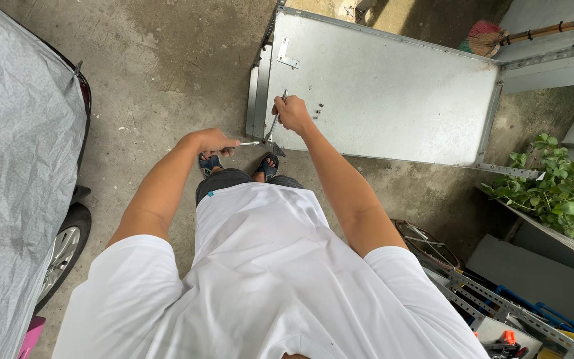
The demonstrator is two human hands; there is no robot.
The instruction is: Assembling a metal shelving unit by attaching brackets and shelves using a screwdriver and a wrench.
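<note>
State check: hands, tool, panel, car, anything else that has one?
left hand: closed on a tool handle
right hand: closed on the other handle
hand tool: handles spread, head at the panel's edge
metal panel: flat on the concrete, small screws loose on it
car: under a grey cover
broom: lying down

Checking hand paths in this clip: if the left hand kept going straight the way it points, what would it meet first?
The left hand points right along its metal tool. First in line, probably, is the tool in the right hand, then the sheet-metal panel; depth is unclear.
</note>
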